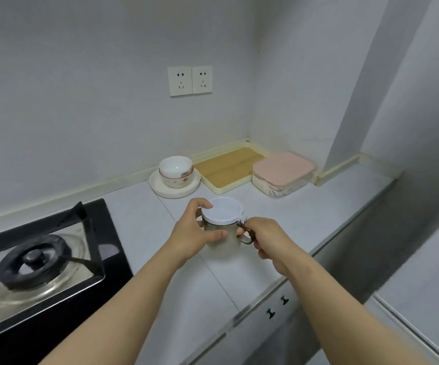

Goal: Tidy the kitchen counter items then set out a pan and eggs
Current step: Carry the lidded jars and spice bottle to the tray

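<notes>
Left hand (192, 233): curled round the glass jar (222, 245) from its left side. The thumb lies across the glass body and the forefinger hooks over the edge of the white lid (222, 209). Grip is closed on the jar.

Right hand (268, 241): fingers drawn together, pinching the dark handle (246, 234) on the jar's right side. The remaining fingers are folded under the palm.

Jar: upright, lid seated, near the middle of the pale surface (305, 214), between the two hands. Whether its base rests on the surface cannot be told. Contents are not discernible through the cloudy glass.

Behind the jar: a white bowl (176, 171) standing on a round plate (160, 185), a yellow tray (226, 167) in the corner, and a pink-lidded container (282, 168) touching the tray's right edge.

To the left: a black gas stove (107, 227) carrying a glass kettle (36, 262).
</notes>
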{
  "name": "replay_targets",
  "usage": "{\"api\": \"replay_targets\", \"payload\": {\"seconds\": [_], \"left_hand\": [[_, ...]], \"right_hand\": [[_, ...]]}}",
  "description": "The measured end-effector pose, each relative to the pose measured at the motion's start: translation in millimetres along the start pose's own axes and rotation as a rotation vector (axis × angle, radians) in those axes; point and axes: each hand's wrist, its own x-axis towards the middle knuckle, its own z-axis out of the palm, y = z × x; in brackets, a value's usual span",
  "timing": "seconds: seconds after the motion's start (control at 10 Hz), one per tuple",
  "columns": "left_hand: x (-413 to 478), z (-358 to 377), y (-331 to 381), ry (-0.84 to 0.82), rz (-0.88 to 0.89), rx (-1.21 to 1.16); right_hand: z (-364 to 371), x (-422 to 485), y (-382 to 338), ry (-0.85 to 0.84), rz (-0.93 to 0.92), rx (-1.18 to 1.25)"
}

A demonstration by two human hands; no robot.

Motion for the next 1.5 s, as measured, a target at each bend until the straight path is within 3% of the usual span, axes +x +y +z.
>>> {"api": "replay_targets", "payload": {"seconds": [0.3,0.5,0.7,1.2,1.5], "left_hand": [[131.9,0.3,6.5,-0.004,0.012,0.009],[209.0,7.8,15.4,0.053,0.050,0.152],[290.7,22.3,19.7,0.177,-0.098,0.080],[443.6,71.5,-3.8,0.278,-0.355,0.061],[479.2,87.3,-23.9,0.237,-0.394,0.093]], "right_hand": [[-15.6,135.8,-34.4,0.029,0.032,0.084],[-27.6,218.5,-53.5,0.104,0.017,0.128],[-44.5,317.2,-69.9,0.196,0.052,0.171],[-115.0,505.9,-85.9,0.059,0.074,0.144],[-109.8,592.1,-70.6,0.271,0.120,0.032]]}}
